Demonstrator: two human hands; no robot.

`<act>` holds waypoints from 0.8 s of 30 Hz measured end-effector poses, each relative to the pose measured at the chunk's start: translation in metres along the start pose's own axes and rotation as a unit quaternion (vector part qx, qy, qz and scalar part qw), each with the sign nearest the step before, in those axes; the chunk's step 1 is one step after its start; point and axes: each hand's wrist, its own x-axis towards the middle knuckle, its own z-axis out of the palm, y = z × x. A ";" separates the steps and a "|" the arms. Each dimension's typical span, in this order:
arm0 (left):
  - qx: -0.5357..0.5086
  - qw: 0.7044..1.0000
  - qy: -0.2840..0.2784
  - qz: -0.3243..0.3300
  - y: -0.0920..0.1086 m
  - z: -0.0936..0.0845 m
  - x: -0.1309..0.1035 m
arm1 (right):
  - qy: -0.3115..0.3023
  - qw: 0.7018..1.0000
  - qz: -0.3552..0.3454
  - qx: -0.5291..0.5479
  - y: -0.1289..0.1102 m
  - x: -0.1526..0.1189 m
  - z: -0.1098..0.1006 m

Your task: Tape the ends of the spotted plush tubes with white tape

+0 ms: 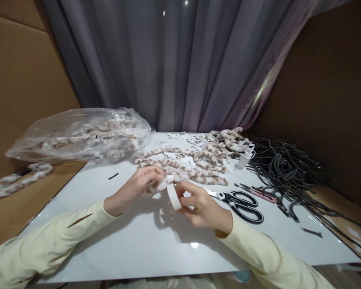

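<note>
Above the white table point(132, 249), my left hand point(140, 184) is closed on a spotted furry strip point(153, 188). My right hand point(198, 202) grips a roll of white tape point(174, 196), held upright beside the strip's end. A bit of white tape shows at that end, between my two hands. More spotted furry strips point(198, 174) lie just behind my hands. Black-handled scissors point(239, 204) rest to the right of my right hand, their blades pointing toward it. My left fingertips are partly hidden by the fur.
A clear plastic bag point(78, 136) of furry pieces sits at the back left, with a furry loop point(24, 180) near it. At right are a heap of black cords point(282, 164), pink-handled snips point(261, 194) and a small white bottle point(243, 160). A curtain point(168, 72) hangs behind.
</note>
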 end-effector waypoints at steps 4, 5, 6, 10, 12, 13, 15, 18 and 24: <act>0.054 0.997 -0.023 -0.042 0.000 -0.001 0.002 | -0.038 0.994 -0.056 -0.090 -0.002 0.001 -0.002; 0.062 0.996 -0.034 -0.054 -0.001 -0.001 0.003 | -0.046 0.991 -0.068 -0.106 -0.002 0.001 -0.002; 0.063 0.995 -0.046 -0.061 -0.003 -0.001 0.005 | -0.056 0.989 -0.076 -0.117 -0.003 0.001 -0.003; -0.024 0.988 -0.107 -0.107 -0.013 -0.001 0.010 | -0.118 0.977 -0.098 -0.150 -0.006 0.002 -0.004; -0.088 0.974 -0.139 -0.158 -0.016 0.000 0.012 | -0.139 0.972 -0.107 -0.159 -0.008 0.002 -0.004; -0.112 0.965 -0.150 -0.184 -0.016 0.000 0.013 | -0.142 0.970 -0.111 -0.161 -0.009 0.002 -0.004; -0.138 0.954 -0.158 -0.214 -0.017 -0.001 0.013 | -0.139 0.971 -0.115 -0.156 -0.009 0.002 -0.005; -0.139 0.960 -0.134 -0.202 -0.018 -0.002 0.014 | -0.138 0.976 -0.105 -0.132 -0.009 0.002 -0.008; -0.168 0.969 -0.090 -0.158 -0.020 -0.001 0.012 | -0.153 0.985 -0.047 -0.060 -0.008 0.002 -0.016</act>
